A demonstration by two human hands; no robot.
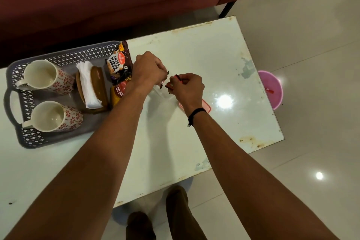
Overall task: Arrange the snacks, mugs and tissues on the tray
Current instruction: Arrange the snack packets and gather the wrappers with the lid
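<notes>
Tearing at a small red packet [171, 82], your left hand [149, 69] and right hand [186, 87] meet above the white bench [204, 54], each pinched shut on one end of the wrapper. Under them sits what looks like a clear plastic container [159, 93], with a pink lid [206, 106] beside your right wrist.

To the left, the grey lattice tray [29, 140] already carries two floral mugs [43, 77], a stand of tissues [88, 84], and snack packets [116, 62] leaning at its right edge.

Risks, as I judge them: a sudden tear could scatter the contents over the bench instead of into the container. Your left forearm passes close over the leaning snack packets and could knock them off the tray. A pink bin [272, 89] stands on the floor beyond the bench's right edge, ready for the wrapper.
</notes>
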